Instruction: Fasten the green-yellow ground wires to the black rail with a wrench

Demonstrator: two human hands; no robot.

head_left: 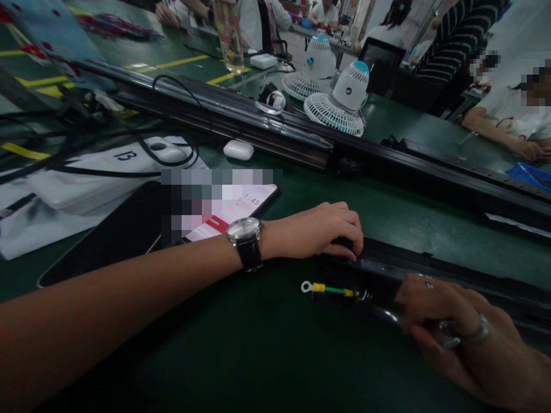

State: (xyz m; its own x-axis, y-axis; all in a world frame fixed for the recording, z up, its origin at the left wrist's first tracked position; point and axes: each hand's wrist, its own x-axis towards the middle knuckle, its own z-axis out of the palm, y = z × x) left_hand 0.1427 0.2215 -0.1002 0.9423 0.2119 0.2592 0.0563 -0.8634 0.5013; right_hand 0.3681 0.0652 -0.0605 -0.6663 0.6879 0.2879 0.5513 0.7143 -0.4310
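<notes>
A long black strip-like housing (400,261) lies across the table in front of me. My left hand (331,232), with a watch on the wrist, has its fingers curled over the housing's left end. At the near side of that end, a short green-yellow wire (333,290) with a ring terminal (306,287) sticks out to the left. My right hand (456,327), wearing a ring, is closed around a shiny metal tool (390,316) beside the housing. The tool's kind is unclear, as fingers and blur cover most of it.
A lit phone (253,201) and a dark flat tablet-like slab (107,241) lie left of my hands. Behind are a white earbud case (239,150), a long dark rail (275,135) and two white fans (350,92). Cables cross the left side. Other people sit farther back.
</notes>
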